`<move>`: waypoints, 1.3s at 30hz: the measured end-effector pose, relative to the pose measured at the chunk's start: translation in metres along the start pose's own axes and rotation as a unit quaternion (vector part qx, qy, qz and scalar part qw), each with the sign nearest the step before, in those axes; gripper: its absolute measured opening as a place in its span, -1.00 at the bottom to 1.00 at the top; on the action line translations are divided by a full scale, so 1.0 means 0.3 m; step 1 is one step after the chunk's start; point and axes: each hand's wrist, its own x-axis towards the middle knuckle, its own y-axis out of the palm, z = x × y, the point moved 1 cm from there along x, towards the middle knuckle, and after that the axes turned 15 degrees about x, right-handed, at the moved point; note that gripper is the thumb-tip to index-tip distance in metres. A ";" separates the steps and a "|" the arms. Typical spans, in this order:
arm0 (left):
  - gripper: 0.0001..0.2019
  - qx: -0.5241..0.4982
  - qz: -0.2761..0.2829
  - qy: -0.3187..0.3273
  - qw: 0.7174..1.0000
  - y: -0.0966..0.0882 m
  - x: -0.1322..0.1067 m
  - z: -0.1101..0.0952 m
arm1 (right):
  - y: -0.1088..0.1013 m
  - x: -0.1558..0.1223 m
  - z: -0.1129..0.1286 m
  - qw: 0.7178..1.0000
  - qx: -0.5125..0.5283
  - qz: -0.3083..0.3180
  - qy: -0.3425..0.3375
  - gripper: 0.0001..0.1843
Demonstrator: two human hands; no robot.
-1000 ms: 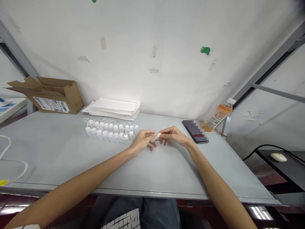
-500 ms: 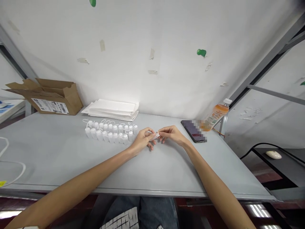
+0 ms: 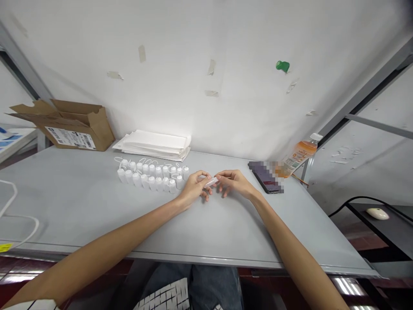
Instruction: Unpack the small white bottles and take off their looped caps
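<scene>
Both hands meet over the middle of the grey table (image 3: 97, 206). My left hand (image 3: 194, 187) and my right hand (image 3: 232, 182) pinch the two ends of one small white bottle (image 3: 210, 181), held sideways just above the tabletop. Left of my left hand stand two rows of several small white bottles (image 3: 151, 176) with looped cap tethers, upright and close together.
A stack of white sheets (image 3: 155, 144) lies against the wall behind the bottles. An open cardboard box (image 3: 69, 125) sits at the back left. A dark phone (image 3: 266, 176) and a tilted orange drink bottle (image 3: 298, 155) are at the right. A white cable (image 3: 19, 224) loops at the left edge.
The hands keep the small bottle between them in nearly the same spot; only the fingers shift slightly. The camera view has wobbled a little.
</scene>
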 end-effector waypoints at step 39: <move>-0.67 -0.066 0.016 0.003 0.998 -0.006 -0.006 -0.022 | -0.133 0.010 0.014 0.969 -0.161 -0.146 -0.113 -0.80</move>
